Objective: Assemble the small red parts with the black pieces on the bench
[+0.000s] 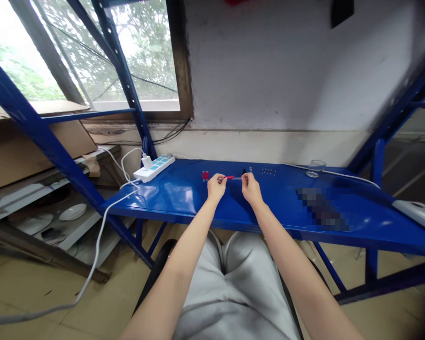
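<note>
While the red piece [229, 177] is clamped in the left grip [216, 186] and the thin rod [237, 178] in the right grip [251, 187], right of the power strip [156, 169], straight alignment should be ensured.

The bench [180, 186] is blue and smooth, with light glinting near its left end. A white power strip [156, 168] lies slantwise by the back left corner. Toward the back edge, left of the middle, two red pieces [205, 175] stand or lie side by side; which, I cannot tell. Farther right come a small black piece [244, 171] and a loose row of tiny pieces [268, 172]. A clear glass [316, 169] sits near the back right corner. Between it and the front edge lies a dark, pixelated object [322, 210]. A white object [418, 215] is at the right end, cut off by the view.
</note>
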Demonstrator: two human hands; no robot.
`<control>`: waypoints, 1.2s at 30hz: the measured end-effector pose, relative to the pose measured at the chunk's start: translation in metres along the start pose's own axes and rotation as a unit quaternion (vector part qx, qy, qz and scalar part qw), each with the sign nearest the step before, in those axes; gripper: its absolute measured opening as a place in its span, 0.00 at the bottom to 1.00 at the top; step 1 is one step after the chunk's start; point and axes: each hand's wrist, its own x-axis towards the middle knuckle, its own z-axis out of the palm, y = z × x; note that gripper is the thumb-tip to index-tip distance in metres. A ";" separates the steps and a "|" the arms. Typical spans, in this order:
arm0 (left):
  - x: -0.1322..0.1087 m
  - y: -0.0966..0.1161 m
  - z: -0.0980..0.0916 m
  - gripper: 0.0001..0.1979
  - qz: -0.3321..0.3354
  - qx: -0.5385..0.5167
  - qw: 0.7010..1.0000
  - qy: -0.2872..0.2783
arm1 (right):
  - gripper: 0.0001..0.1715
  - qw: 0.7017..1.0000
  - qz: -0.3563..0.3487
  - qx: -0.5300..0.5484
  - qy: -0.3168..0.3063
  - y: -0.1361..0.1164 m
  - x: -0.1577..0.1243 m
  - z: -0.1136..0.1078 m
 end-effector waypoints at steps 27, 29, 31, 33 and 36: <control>0.000 -0.004 0.007 0.10 0.006 -0.087 0.984 -0.154 | 0.14 0.996 -0.020 0.080 -0.021 -0.005 -0.001 0.000; -0.001 -0.002 0.007 0.09 0.006 -0.098 0.984 -0.150 | 0.14 0.996 -0.012 0.083 -0.022 -0.005 -0.001 0.000; -0.001 0.000 0.006 0.09 -0.003 -0.116 0.983 -0.141 | 0.15 0.996 -0.006 0.088 -0.011 -0.005 0.000 0.000; -0.001 0.001 0.006 0.09 -0.004 -0.137 0.982 -0.132 | 0.15 0.995 -0.001 0.096 -0.001 -0.003 0.000 0.000; 0.000 0.003 0.005 0.09 -0.001 -0.176 0.978 -0.113 | 0.16 0.995 0.000 0.105 -0.004 -0.001 0.001 0.002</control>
